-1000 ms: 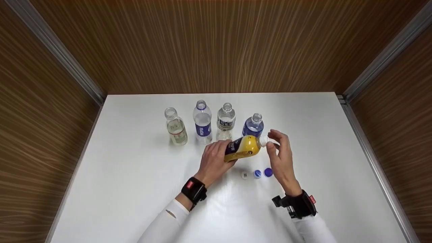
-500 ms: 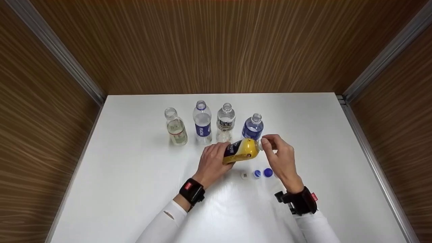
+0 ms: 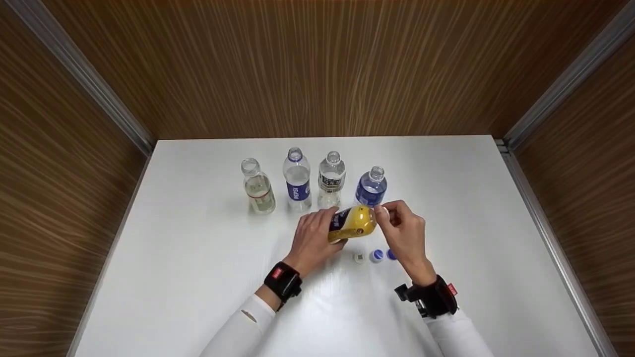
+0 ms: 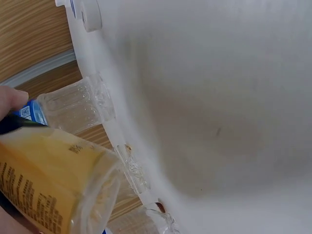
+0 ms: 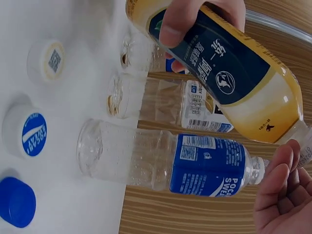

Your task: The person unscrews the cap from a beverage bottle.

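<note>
My left hand (image 3: pixel 312 238) grips a yellow drink bottle (image 3: pixel 359 221) round its dark-labelled body. The bottle is held tilted above the table, its neck pointing right. At that neck my right hand (image 3: pixel 407 233) pinches the white cap (image 5: pixel 306 146) between thumb and curled fingers, which hide much of it. Just behind the neck stands an uncapped blue-labelled Pocari Sweat bottle (image 3: pixel 371 188). Below the hands lie a white cap with a printed square (image 5: pixel 46 61), a white cap with a blue top (image 5: pixel 29 134) and a blue cap (image 5: pixel 17 202).
Further left stand three more uncapped bottles: a clear one with a dark label (image 3: pixel 331 181), a Pepsi bottle (image 3: pixel 298 191) and a pale greenish one (image 3: pixel 259 192). The white table (image 3: pixel 173 258) meets a wood-grain panel (image 3: pixel 317 69) behind, with more panels at both sides.
My right fingers have drawn in from a loose hold to a pinch on the cap, and that hand has shifted slightly left. The yellow bottle has turned and moved slightly left.
</note>
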### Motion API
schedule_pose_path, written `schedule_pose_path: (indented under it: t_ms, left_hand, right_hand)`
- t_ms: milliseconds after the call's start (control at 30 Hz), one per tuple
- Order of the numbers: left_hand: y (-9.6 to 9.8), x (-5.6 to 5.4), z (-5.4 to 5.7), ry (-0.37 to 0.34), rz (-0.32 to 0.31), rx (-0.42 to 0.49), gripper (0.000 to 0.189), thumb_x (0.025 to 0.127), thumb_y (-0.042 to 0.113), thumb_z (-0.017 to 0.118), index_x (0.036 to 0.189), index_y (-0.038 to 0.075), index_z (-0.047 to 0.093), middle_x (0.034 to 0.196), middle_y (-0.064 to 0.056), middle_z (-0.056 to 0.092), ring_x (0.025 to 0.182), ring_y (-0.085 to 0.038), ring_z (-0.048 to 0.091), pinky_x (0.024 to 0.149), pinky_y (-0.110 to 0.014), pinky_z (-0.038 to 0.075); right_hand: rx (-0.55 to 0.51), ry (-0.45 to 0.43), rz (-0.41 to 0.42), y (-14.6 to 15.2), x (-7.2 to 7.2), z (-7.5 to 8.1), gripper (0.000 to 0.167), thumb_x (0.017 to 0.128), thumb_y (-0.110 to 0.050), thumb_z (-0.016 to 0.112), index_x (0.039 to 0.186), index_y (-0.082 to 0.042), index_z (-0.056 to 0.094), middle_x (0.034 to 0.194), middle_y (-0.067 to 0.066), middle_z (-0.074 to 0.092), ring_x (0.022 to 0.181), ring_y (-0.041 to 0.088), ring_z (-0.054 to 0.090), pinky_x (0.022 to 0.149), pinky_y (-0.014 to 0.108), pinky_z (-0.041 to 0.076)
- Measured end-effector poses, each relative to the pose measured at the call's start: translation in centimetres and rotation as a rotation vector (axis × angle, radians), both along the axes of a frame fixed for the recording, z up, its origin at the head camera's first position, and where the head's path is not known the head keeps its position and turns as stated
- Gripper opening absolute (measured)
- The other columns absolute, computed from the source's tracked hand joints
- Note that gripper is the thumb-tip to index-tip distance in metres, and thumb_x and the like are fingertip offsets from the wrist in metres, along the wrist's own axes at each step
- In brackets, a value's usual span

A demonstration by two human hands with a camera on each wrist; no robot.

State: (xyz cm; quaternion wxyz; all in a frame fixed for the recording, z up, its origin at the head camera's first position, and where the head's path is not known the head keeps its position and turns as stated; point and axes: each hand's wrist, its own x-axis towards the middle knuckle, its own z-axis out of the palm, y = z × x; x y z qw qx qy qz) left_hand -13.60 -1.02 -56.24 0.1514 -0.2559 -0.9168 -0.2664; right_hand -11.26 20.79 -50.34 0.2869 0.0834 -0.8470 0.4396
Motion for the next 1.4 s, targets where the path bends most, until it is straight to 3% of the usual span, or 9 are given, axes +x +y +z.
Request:
schedule_pose_path:
  t_ms: [133, 367, 533, 800, 1100, 1400]
  left_hand:
    - [0.2, 0.0, 0.3, -0.018, 0.016, 0.018, 0.080, 0.074, 0.040, 0.092, 0.139, 0.009, 0.056, 0.124, -0.007, 0.068, 0.112, -0.025, 0.066, 0.100, -0.043, 0.050]
    - [0.0, -0.1, 0.4, -0.044, 0.021, 0.038, 0.067, 0.071, 0.023, 0.094, 0.128, 0.010, 0.061, 0.116, -0.006, 0.071, 0.106, -0.026, 0.068, 0.100, -0.044, 0.051]
    - [-0.1, 0.0, 0.6, -0.075, 0.004, 0.035, 0.064, 0.071, 0.021, 0.092, 0.126, 0.009, 0.061, 0.116, -0.006, 0.071, 0.104, -0.024, 0.068, 0.099, -0.043, 0.052]
    - [-0.3, 0.0, 1.4, -0.167, -0.022, -0.021, 0.066, 0.073, 0.024, 0.092, 0.127, 0.010, 0.058, 0.118, -0.005, 0.070, 0.104, -0.024, 0.067, 0.096, -0.039, 0.053]
    - [-0.5, -0.3, 2.0, -0.330, -0.070, -0.056, 0.066, 0.075, 0.025, 0.091, 0.130, 0.013, 0.058, 0.118, -0.006, 0.070, 0.103, -0.024, 0.066, 0.092, -0.042, 0.054]
    - [-0.7, -0.5, 2.2, -0.412, -0.103, -0.041, 0.065, 0.075, 0.023, 0.091, 0.131, 0.013, 0.058, 0.117, -0.006, 0.069, 0.103, -0.025, 0.067, 0.092, -0.043, 0.054]
  right_hand:
    - [0.011, 0.003, 0.018, -0.5, 0.0, -0.3, 0.010, 0.095, -0.011, 0.071, 0.090, -0.003, 0.069, 0.063, -0.004, 0.055, 0.054, 0.007, 0.043, 0.051, 0.018, 0.033]
    - [0.071, 0.026, 0.021, -0.8, 0.1, -0.7, 0.014, 0.091, -0.016, 0.078, 0.089, -0.005, 0.069, 0.061, -0.007, 0.048, 0.052, 0.006, 0.039, 0.049, 0.021, 0.030]
    - [0.060, 0.016, 0.061, -0.8, 0.2, -0.7, 0.013, 0.091, -0.012, 0.078, 0.090, -0.005, 0.067, 0.063, -0.008, 0.046, 0.054, 0.006, 0.038, 0.049, 0.020, 0.029]
    - [0.056, -0.001, 0.169, -0.7, 0.3, -0.6, 0.010, 0.095, -0.003, 0.071, 0.098, -0.002, 0.062, 0.069, -0.006, 0.045, 0.059, 0.007, 0.039, 0.051, 0.022, 0.032]
    - [0.100, 0.014, 0.190, -0.5, 0.3, -0.9, 0.009, 0.096, -0.001, 0.068, 0.100, -0.001, 0.060, 0.073, -0.002, 0.051, 0.062, 0.008, 0.043, 0.051, 0.023, 0.036]
    - [0.113, 0.021, 0.188, -0.5, 0.2, -1.0, 0.009, 0.095, 0.000, 0.069, 0.098, -0.002, 0.061, 0.071, -0.002, 0.051, 0.062, 0.007, 0.043, 0.051, 0.024, 0.036]
